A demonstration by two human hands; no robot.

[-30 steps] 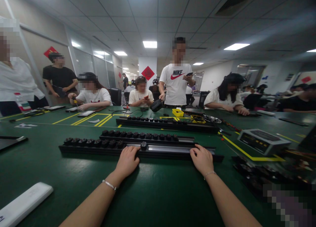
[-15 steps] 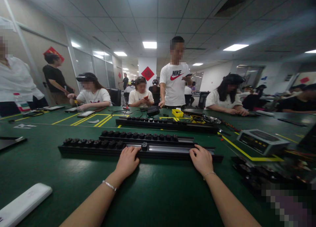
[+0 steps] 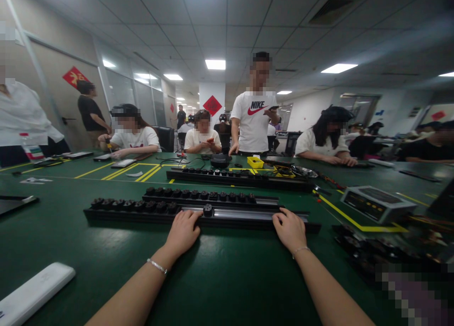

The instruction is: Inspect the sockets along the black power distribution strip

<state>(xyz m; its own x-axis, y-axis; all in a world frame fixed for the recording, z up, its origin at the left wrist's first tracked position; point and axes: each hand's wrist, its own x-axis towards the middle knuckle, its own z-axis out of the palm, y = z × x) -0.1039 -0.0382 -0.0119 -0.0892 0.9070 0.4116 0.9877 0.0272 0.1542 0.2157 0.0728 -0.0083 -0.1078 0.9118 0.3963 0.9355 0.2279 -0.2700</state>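
Note:
A long black rail point(image 3: 244, 217) with round black sockets along its left half lies across the green table in front of me. My left hand point(image 3: 182, 231) rests on the rail's near edge with its fingers curled against it, right beside a single black socket point(image 3: 208, 209) sitting in the open channel. My right hand point(image 3: 291, 230) grips the rail farther right, its fingers bent over the edge. A second, shorter socket rail point(image 3: 209, 196) lies just behind the first.
A third socket rail point(image 3: 241, 177) lies farther back, near a yellow box point(image 3: 255, 162). A grey device point(image 3: 378, 202) sits at right, black parts point(image 3: 358, 250) near it. A white bar point(image 3: 33, 293) lies at lower left. Several people sit or stand around the table's far side.
My hands have stayed on the rail. The standing person in the white shirt has set a black object down on the table; a person at far left has turned away.

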